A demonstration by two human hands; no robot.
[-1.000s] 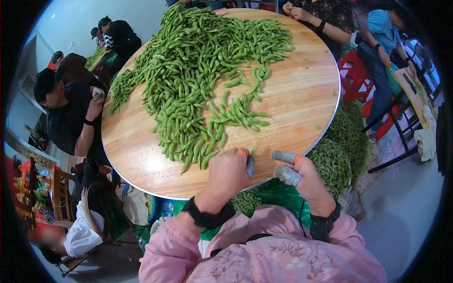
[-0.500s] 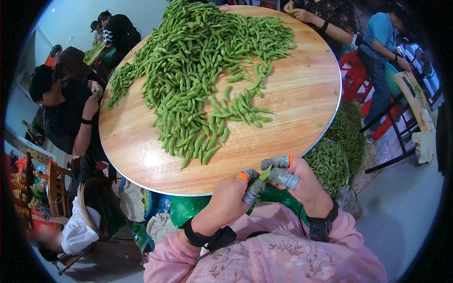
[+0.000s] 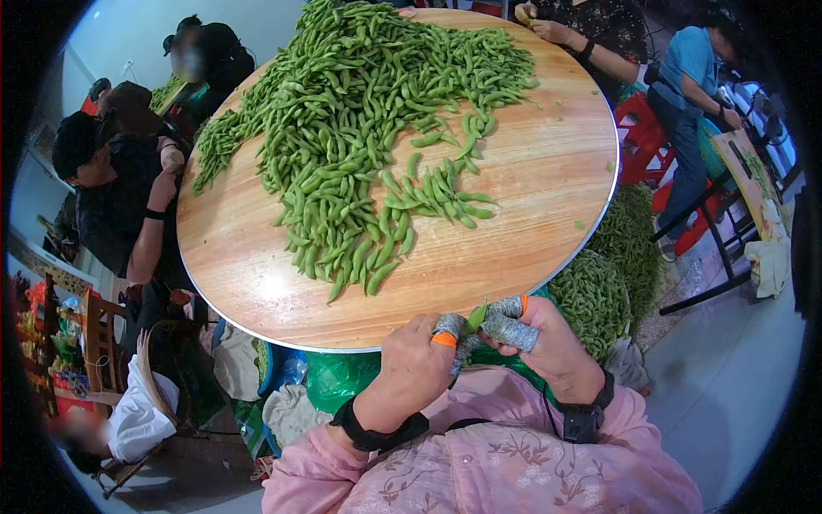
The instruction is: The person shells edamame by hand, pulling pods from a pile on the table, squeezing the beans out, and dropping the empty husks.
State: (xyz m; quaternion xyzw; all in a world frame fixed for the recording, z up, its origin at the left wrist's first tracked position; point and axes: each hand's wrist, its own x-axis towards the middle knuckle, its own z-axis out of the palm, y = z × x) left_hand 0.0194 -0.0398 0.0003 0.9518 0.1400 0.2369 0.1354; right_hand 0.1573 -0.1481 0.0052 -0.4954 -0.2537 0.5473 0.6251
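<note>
Surface: a round wooden counter [image 3: 522, 197] with a pale rim, seen from above. A large heap of green pods [image 3: 360, 103] covers its far and left part; a smaller loose cluster [image 3: 432, 199] lies right of the heap's near end. The near and right areas of the wood show only a few small scraps.

Room: a person in dark clothing [image 3: 116, 206] sits at the left edge. A co-worker's hand [image 3: 555, 30] rests at the far edge. A person in a blue shirt [image 3: 689, 64] sits at the far right, beside a red stool [image 3: 642, 137]. The floor is pale grey.

Containers: an open sack [image 3: 595, 295] stands on the floor just right of the counter's near edge, filled with green pods. A green bag [image 3: 330, 377] sits under the near edge; its contents cannot be told.

Hands: the left hand [image 3: 411, 368] and right hand [image 3: 552, 343] meet just off the counter's near rim, above the pink sleeves. Grey covers sit on the fingertips [image 3: 512, 330]. Each grip is closed on a single pod [image 3: 477, 317], which stands tilted between the two sets of fingertips, its upper end free, clear of the counter
</note>
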